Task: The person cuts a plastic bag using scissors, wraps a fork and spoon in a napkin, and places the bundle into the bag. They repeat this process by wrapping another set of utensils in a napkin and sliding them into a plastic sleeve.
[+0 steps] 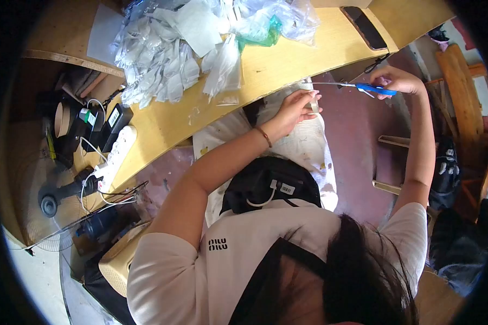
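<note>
My left hand (294, 112) is over my lap near the table's front edge, its fingers closed around a small pale translucent piece (314, 106). I cannot tell what kind of piece it is. My right hand (400, 81), farther right, grips the blue handles of a pair of scissors (377, 89). Their thin metal blades point left, with the tips close above the fingers of my left hand. On the table beyond my left hand lies a big heap of small clear plastic bags with whitish pieces (165, 59). A green plastic bag (263, 33) lies at its right side.
A phone (363, 27) rests at the right end of the yellow table (271, 73). To the left are a white power strip (116, 154) with cables and a fan (50, 203). A wooden chair (461, 97) stands at the right.
</note>
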Tool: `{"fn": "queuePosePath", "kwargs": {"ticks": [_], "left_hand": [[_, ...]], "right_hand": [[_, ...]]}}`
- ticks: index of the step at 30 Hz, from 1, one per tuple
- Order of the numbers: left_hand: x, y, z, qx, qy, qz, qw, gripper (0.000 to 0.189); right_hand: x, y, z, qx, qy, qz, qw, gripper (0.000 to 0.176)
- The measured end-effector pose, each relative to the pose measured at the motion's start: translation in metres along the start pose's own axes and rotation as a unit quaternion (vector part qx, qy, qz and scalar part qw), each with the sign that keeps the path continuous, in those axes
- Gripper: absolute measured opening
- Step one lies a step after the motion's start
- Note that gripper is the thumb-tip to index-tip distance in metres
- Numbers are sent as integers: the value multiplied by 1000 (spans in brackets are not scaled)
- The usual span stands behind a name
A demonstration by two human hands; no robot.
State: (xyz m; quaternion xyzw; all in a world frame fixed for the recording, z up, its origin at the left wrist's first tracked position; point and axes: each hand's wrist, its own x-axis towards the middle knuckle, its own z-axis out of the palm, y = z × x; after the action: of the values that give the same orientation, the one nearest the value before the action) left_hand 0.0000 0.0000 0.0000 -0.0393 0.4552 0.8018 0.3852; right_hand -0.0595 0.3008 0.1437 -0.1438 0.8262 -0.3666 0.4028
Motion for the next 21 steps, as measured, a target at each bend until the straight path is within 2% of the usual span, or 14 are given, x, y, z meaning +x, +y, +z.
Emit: {"fn": "queuePosePath", "kwargs": {"ticks": [2,5,6,8,11,15,16,19,20,21], "left_hand": [[8,-11,-4,57,-10,-2,998,22],[-10,-32,14,212,-107,69,969,21],[-19,-31,18,194,-140,71,969,24],[-20,-26,21,193,-134,29,972,26],[-16,-24,16,155,-116,-16,981,28],[-21,-14,17,116,-111,-24,987,28],[-22,-12,17,103,-113,-24,988,27],[-28,-1,24,222,-123,101,962,26],[-28,2,25,243,-115,164,949,27],[-27,5,26,263,-106,226,932,28]], "right_hand": [[-3,-7,2,10,8,23,1000,24],[-12,-17,1,-31,8,20,999,28],[-12,-20,3,-34,7,14,999,28],[-16,-27,5,-44,6,6,999,28],[-27,-40,7,-37,-13,76,996,28],[-38,-51,6,-62,39,4,997,23],[-40,-46,6,-70,88,-6,994,24],[-37,-49,5,-134,155,-3,979,32],[-30,-44,7,-121,182,-18,976,38],[-22,-41,10,-167,219,-27,961,39]]}}
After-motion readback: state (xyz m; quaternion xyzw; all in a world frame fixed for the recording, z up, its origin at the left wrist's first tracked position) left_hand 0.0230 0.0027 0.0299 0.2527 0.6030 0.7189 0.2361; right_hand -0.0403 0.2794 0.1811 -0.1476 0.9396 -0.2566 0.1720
